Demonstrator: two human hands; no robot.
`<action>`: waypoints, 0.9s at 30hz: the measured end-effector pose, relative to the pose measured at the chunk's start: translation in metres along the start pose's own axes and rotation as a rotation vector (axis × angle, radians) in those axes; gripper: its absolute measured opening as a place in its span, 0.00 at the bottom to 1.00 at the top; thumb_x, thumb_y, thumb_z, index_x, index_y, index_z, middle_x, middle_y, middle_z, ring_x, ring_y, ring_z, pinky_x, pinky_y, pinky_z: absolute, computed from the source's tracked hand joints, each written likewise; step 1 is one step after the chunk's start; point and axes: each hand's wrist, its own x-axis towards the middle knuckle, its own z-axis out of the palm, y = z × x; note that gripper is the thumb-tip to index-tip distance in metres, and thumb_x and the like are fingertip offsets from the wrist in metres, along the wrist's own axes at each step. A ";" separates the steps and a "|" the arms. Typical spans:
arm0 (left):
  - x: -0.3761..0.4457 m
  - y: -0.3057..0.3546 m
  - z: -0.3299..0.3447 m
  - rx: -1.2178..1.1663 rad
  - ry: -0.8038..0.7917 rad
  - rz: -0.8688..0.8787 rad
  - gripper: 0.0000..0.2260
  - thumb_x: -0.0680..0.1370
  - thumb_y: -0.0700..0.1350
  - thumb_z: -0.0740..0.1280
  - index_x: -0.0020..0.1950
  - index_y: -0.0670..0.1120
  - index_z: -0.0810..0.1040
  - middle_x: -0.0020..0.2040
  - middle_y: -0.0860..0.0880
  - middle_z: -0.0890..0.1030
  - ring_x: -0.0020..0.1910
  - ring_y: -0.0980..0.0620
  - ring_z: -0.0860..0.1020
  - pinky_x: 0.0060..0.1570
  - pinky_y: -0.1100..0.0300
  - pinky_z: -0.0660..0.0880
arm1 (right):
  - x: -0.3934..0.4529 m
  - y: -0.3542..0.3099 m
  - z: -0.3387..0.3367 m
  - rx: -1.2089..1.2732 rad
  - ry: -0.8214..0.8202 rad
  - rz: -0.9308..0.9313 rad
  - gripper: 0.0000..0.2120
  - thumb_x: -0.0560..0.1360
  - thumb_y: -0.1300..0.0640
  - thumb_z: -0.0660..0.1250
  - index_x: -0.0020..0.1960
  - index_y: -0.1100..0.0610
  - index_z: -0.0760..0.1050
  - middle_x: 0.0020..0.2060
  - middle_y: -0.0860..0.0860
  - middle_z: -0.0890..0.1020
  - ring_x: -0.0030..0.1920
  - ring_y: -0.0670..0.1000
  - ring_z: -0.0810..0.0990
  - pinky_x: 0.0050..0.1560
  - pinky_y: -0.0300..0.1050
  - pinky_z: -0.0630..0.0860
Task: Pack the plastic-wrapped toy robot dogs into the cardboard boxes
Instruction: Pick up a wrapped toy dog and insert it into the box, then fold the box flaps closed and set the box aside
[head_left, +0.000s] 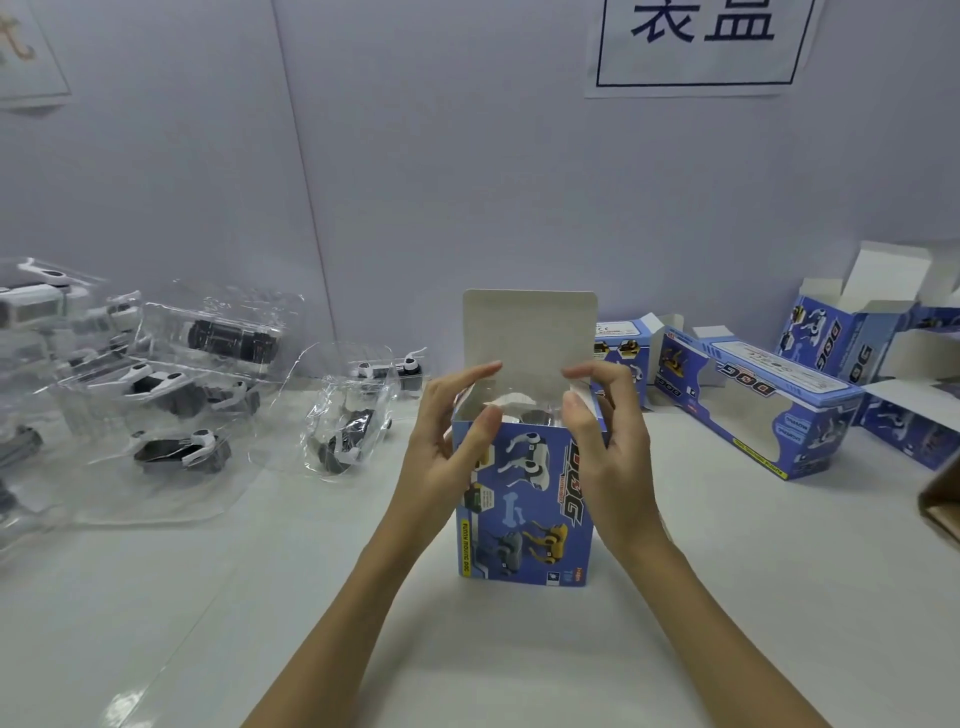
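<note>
A blue printed cardboard box (524, 499) stands upright on the white bench (519, 649), at the centre of the view, with its top lid flap (530, 332) raised vertically at the far side. Inside the open mouth, a plastic-wrapped toy robot dog (522, 410) is partly visible, sitting below the rim.

The left hand (447, 441) rests against the box's upper left corner, thumb on the front face and fingers reaching up along the left edge to the base of the lid flap; the fingers are nearly straight and touch the card rather than curl round it. The right hand (608, 431) is at the upper right corner, its thumb and fingers bent over the small side flap (581, 395), which it pinches at the rim.

To the left, well apart from the box, a heap of wrapped toy dogs (156, 384) in clear bags lies on the bench against the wall, and one single bagged dog (353, 421) lies nearer, just beside the left hand. To the right, several more blue boxes (753, 405) lie on their sides or stand with flaps open; the nearest has a clear window in its side. A paper sign (701, 41) with dark characters hangs on the pale wall (467, 182) behind.
</note>
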 end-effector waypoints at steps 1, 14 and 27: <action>0.000 0.001 -0.001 0.021 0.007 0.014 0.18 0.79 0.64 0.67 0.67 0.61 0.78 0.68 0.54 0.75 0.70 0.49 0.76 0.50 0.54 0.84 | -0.001 0.000 0.000 -0.011 0.018 -0.007 0.15 0.79 0.46 0.62 0.59 0.54 0.74 0.48 0.38 0.79 0.48 0.37 0.79 0.48 0.30 0.75; 0.007 -0.001 0.004 0.173 0.077 0.081 0.15 0.79 0.61 0.65 0.55 0.52 0.82 0.58 0.54 0.76 0.62 0.56 0.77 0.59 0.61 0.75 | 0.010 0.009 -0.005 -0.237 0.039 -0.102 0.12 0.82 0.55 0.60 0.42 0.58 0.70 0.41 0.52 0.75 0.44 0.56 0.79 0.41 0.56 0.78; 0.014 0.002 0.001 0.151 0.045 0.060 0.19 0.80 0.64 0.60 0.49 0.51 0.83 0.53 0.60 0.73 0.60 0.58 0.75 0.53 0.50 0.80 | -0.001 -0.002 -0.003 -0.055 0.015 0.074 0.07 0.81 0.48 0.61 0.48 0.49 0.73 0.43 0.57 0.79 0.48 0.65 0.81 0.48 0.68 0.79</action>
